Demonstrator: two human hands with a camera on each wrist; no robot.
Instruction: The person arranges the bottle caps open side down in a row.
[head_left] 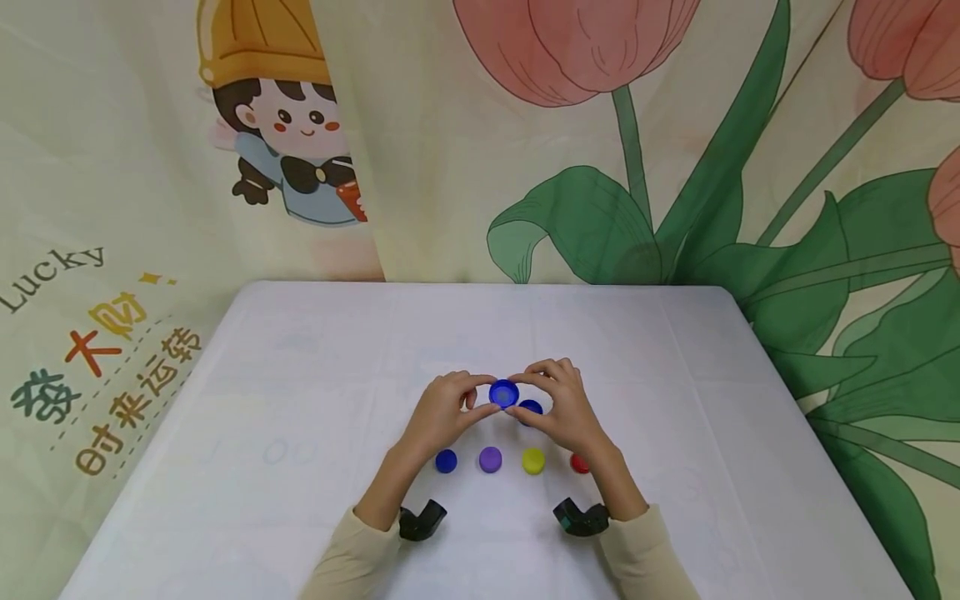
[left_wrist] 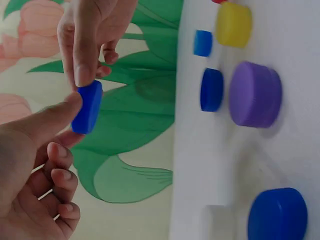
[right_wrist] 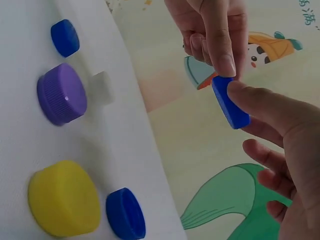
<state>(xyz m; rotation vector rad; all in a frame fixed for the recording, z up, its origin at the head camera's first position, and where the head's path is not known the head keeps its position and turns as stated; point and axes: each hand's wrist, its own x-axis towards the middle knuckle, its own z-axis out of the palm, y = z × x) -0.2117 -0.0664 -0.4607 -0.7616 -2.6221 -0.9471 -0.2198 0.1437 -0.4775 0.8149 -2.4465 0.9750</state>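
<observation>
Four caps [head_left: 491, 459] already stand in a row, while left hand [head_left: 441, 410] and right hand [head_left: 562, 402] pinch one blue cap [head_left: 503, 395], not yet set down.

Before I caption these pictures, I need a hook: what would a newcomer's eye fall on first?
Probably the round blue plastic cap that the left hand and right hand pinch together above the white table. Nearer the person lie a round purple plastic cap, a round yellow plastic cap and, partly hidden, a round red plastic cap. Behind the table, large printed pink tulips stand out.
</observation>
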